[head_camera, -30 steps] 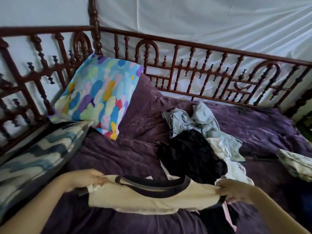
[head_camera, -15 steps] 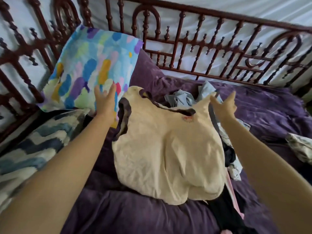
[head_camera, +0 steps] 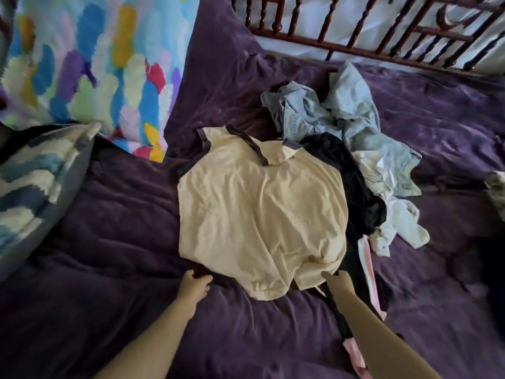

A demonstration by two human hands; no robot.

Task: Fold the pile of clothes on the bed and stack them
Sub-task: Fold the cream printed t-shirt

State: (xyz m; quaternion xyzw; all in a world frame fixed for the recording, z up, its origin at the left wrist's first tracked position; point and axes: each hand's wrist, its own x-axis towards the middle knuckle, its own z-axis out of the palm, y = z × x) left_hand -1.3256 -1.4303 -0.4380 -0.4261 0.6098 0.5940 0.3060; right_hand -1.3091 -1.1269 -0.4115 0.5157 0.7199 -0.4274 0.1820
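Now left hand point(head_camera: 194, 286) and right hand point(head_camera: 337, 280) sit at the hem of the cream shirt point(head_camera: 259, 212), grip unclear.

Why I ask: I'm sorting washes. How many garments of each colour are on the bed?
Cream shirt: 1
Light blue garment: 1
Black garment: 1
White garment: 1
Pink garment: 1
Total: 5; overlaps may hide more.

Bare purple bedspread point(head_camera: 109, 269) lay open from 6 to 9 o'clock of the cream shirt point(head_camera: 259, 209). At 3 o'clock the crumpled pile of clothes point(head_camera: 349, 119) touched its edge. Two pillows point(head_camera: 90, 64) crowded 10 o'clock, and the wooden rail point(head_camera: 300, 41) barred 1 o'clock.
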